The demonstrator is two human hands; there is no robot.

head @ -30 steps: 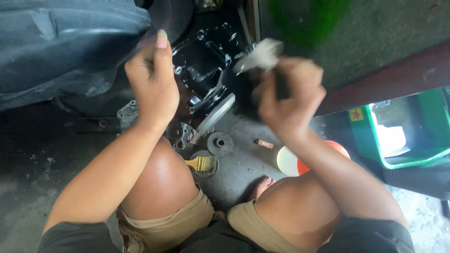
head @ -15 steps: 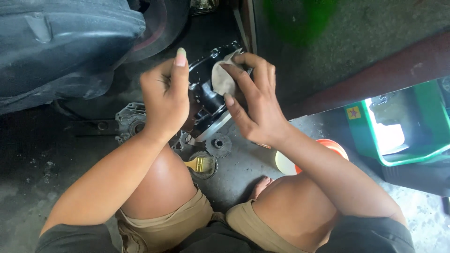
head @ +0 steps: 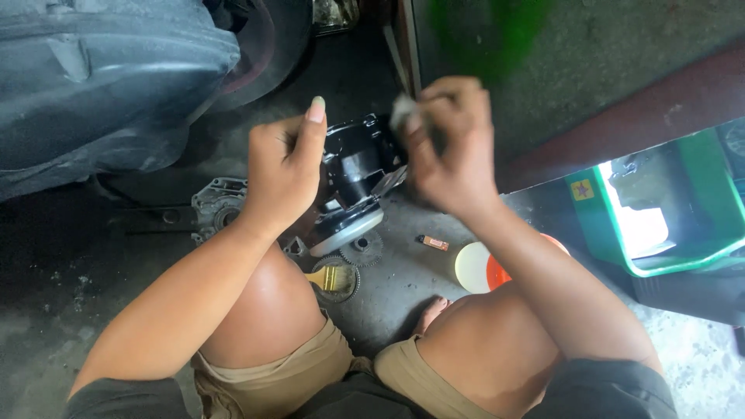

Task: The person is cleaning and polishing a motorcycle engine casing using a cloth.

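Observation:
I squat over a black engine part point(head: 357, 167) with a round metal rim at its lower end, propped on the concrete floor. My left hand point(head: 283, 167) grips its left side, thumb pointing up. My right hand point(head: 450, 143) is closed on a small pale cloth point(head: 402, 111) and presses it against the part's upper right edge. My knees frame the lower part of the view.
A small paintbrush point(head: 330, 278) lies on a gear by my left knee. A toothed disc point(head: 361, 248), a small orange item point(head: 434, 243), an orange container with a white lid point(head: 477, 268), a green crate point(head: 660, 206) and a grey scooter body point(head: 101, 85) surround me.
My right hand first came down with the cloth onto the engine part, then slid up and right along its edge. My left hand shifted a little right, keeping its grip.

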